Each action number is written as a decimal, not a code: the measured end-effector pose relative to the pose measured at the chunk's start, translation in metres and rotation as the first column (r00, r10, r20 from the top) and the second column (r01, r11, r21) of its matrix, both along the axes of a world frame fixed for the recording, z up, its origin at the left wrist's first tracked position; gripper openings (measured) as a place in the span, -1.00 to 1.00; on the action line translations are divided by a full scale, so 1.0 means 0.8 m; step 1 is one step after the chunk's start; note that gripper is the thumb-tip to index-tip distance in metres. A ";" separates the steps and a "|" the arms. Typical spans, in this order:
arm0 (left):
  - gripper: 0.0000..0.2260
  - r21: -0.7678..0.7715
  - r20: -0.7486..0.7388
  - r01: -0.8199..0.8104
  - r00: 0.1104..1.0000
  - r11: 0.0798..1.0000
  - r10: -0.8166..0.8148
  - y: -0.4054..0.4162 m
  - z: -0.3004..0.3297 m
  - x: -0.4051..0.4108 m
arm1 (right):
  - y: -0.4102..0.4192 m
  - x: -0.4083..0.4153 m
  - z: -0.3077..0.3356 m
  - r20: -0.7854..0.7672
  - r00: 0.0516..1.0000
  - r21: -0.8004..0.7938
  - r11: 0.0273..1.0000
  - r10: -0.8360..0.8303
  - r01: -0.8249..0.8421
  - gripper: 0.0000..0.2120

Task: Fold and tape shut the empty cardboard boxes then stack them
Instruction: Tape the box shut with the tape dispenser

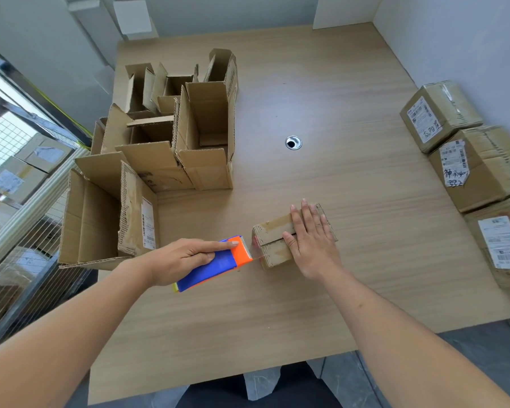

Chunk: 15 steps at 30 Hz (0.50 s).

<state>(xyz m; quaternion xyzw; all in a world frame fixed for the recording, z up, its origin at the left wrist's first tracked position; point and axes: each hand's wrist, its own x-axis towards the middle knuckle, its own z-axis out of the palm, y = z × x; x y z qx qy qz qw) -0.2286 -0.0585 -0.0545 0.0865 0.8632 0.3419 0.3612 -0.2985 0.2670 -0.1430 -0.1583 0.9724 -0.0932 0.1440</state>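
Observation:
A small cardboard box (pixel 273 235) with its flaps folded down lies on the wooden table (pixel 336 98) near the front middle. My right hand (pixel 311 240) presses flat on its top, fingers straight. My left hand (pixel 180 259) grips a blue and orange tape dispenser (pixel 218 265) just left of the box, index finger stretched along its top. A short strip of clear tape (pixel 256 258) runs from the dispenser's toothed edge to the box's near left end.
Several open empty boxes (pixel 203 136) stand crowded on the table's left half, the nearest (pixel 106 219) at the left edge. Three taped boxes with labels (pixel 471 169) line the right edge. A cable hole (pixel 293 142) sits mid-table. Wire shelving stands at far left.

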 end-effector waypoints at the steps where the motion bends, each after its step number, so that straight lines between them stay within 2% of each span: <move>1: -0.53 -0.017 0.005 0.007 1.000 1.000 -0.007 -0.004 0.000 0.002 | -0.001 -0.001 0.001 -0.001 1.000 0.003 1.000 -0.001 0.001 -0.37; 7: -0.53 -0.106 0.039 0.046 0.998 0.993 -0.042 0.003 -0.007 -0.003 | -0.004 -0.001 0.006 0.031 1.000 -0.003 1.000 -0.002 0.002 -0.37; 12: -0.54 -0.183 0.008 0.046 0.999 0.982 -0.046 0.031 -0.027 -0.014 | -0.005 -0.003 0.015 0.054 0.998 -0.022 1.000 -0.011 0.012 -0.34; 15: -0.55 -0.184 -0.029 0.015 0.999 0.983 -0.020 0.043 -0.033 -0.015 | -0.025 -0.008 0.028 0.113 0.990 0.028 0.996 -0.083 0.080 -0.23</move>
